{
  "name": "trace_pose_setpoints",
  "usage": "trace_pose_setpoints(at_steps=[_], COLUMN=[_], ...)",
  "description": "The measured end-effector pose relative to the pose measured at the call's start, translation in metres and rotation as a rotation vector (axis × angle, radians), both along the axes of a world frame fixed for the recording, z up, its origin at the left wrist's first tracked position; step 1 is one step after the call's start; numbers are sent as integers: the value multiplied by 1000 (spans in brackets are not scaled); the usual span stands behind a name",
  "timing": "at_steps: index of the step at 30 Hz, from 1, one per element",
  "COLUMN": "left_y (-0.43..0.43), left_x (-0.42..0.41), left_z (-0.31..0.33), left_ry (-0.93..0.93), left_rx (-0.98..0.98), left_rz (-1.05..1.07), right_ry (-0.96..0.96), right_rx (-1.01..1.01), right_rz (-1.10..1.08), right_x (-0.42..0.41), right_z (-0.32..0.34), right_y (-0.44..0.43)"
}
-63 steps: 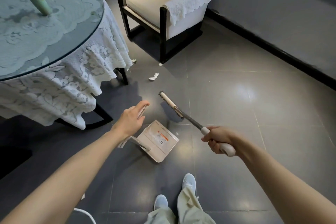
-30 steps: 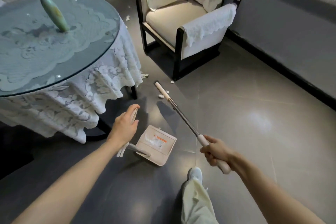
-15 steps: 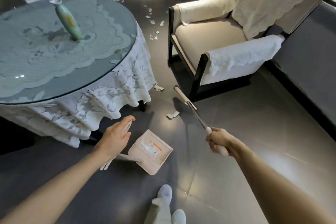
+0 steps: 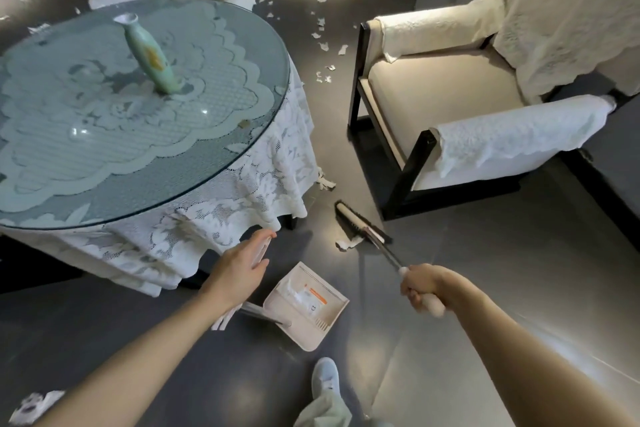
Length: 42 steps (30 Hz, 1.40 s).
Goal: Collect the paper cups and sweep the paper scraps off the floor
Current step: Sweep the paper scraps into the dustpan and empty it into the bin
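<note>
My right hand (image 4: 420, 291) grips the white end of the broom handle. The broom head (image 4: 356, 222) rests on the dark floor in front of the armchair, its bristles touching a crumpled paper scrap (image 4: 346, 243). My left hand (image 4: 239, 269) holds the white handle of the beige dustpan (image 4: 304, 303), which sits on the floor between my hands, about a hand's length short of the scrap. Another scrap (image 4: 323, 182) lies by the tablecloth hem. Several more scraps (image 4: 322, 35) litter the floor beyond, between table and chair. No paper cup is in view.
A round glass-topped table (image 4: 242, 135) with a lace cloth and a green vase (image 4: 150, 55) stands at left. A cream armchair (image 4: 433, 97) with dark legs stands at right. A narrow floor gap runs between them. My shoe (image 4: 323, 380) is below the dustpan. One scrap (image 4: 31, 406) lies at bottom left.
I have stepped closer to the gap between table and armchair. The broom head has come down onto the floor against the crumpled scrap. Both hands keep their holds.
</note>
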State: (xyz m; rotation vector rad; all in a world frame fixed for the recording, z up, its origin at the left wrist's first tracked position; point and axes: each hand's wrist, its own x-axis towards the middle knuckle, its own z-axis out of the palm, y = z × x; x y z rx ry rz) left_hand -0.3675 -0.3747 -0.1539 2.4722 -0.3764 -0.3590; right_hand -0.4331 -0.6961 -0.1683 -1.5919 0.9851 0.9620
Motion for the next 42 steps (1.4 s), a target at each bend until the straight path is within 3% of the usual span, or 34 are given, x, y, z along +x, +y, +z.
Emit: trace_pose_setpoints(at_steps=[4, 8, 18, 22, 28, 33, 37, 42], left_y=[-18, -26, -39, -54, -60, -54, -46, -27], left_x=[9, 16, 45, 53, 52, 36, 8, -59], left_z=[8, 14, 21, 16, 9, 9, 7, 15], left_ry=[6, 31, 20, 20, -25, -22, -22, -102], left_rx=[23, -5, 3, 24, 49, -4, -21, -64], left_rz=[-9, -16, 133, 212, 322, 394, 391, 358], right_ry=[74, 34, -120, -158, -98, 77, 90, 162], right_rx=[118, 92, -26, -87, -112, -164, -178, -129], right_rz=[-102, -121, 96, 306, 497, 615, 689, 623], right_x=[26, 48, 147, 205, 258, 241, 202, 115], right_z=[44, 68, 54, 34, 6, 11, 20, 18], right_y=[-10, -17, -65, -74, -72, -72, -69, -57])
